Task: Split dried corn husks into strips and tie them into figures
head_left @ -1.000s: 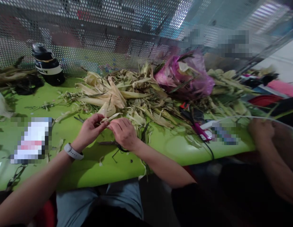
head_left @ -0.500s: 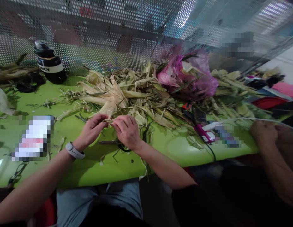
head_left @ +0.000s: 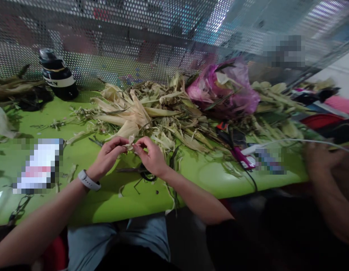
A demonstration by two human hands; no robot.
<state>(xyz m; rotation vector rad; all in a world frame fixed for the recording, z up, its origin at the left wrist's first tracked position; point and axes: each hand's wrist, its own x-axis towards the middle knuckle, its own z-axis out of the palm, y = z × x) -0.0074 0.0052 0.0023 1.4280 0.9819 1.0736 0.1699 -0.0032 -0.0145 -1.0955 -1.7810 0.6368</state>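
Observation:
A small twisted strip of pale corn husk (head_left: 131, 141) is held up between my two hands, above the table's middle. My left hand (head_left: 109, 155), below a white wristband, pinches its left side between thumb and fingers. On the other side my right hand (head_left: 151, 157) grips it with thumb and forefinger. The fingertips hide part of the strip. Under my right hand lie dark scissors (head_left: 129, 170), their black handles partly covered. Just beyond my hands spreads a heap of dry corn husks (head_left: 137, 113).
A phone (head_left: 37, 163) lies at left, a black bottle (head_left: 60, 82) behind it. A pink plastic bag (head_left: 222, 90) sits on the husks against a perforated metal screen (head_left: 112, 45). At right are a white cable (head_left: 301, 140), a second phone (head_left: 270, 161) and another person's arm (head_left: 323, 169).
My right hand has turned and its fingers have shifted, so thumb and forefinger now show at the strip. More of the strip's tip sticks up. My left hand has barely moved.

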